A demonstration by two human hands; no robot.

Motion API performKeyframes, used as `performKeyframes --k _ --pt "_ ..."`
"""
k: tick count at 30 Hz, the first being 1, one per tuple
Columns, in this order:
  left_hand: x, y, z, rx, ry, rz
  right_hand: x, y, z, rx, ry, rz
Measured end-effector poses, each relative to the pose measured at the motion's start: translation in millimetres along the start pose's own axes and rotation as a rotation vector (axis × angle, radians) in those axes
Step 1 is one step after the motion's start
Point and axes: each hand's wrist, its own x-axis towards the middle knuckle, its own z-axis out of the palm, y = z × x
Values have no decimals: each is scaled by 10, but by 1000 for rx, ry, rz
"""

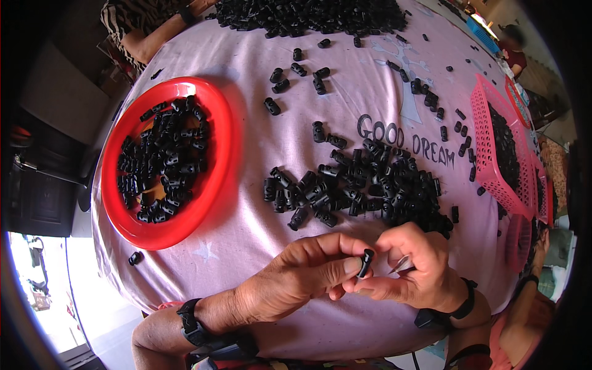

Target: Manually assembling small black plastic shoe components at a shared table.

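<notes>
My left hand (296, 271) pinches a small black plastic cord lock (365, 263) between thumb and forefinger, holding it tilted near the front of the table. Against its lower end rest the fingertips of my right hand (425, 266), which is curled closed. A thin, pale, pointed thing (401, 264) shows inside the right hand's curl; its kind is unclear. Just beyond both hands lies a loose heap of similar black cord locks (370, 185). To the left, a red round tray (228, 154) holds many more of them.
Pink printed cloth (246, 265) covers the table. A big pile of black pieces (308, 13) sits at the far edge, beside another person's arm (157, 40). Pink perforated baskets (487, 154) stand at the right, with another person's arm (524, 308) nearby. Stray pieces lie scattered between.
</notes>
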Motion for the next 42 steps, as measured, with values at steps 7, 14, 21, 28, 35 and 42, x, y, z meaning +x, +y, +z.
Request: performKeyframes --k 7,14,21,28,35,42 --pt "-8 9 6 4 12 -11 17 -27 34 168 14 -45" --pt "-18 46 28 92 11 -16 -4 35 53 216 29 -103" --pt "-14 42 36 116 18 0 -9 34 55 285 27 -23" --pt "-17 35 33 131 23 8 18 17 9 312 -13 0" --pt "-31 48 42 126 -5 15 28 10 -32 323 -36 8" --pt "-27 52 39 47 -13 -12 2 30 15 352 -11 23"
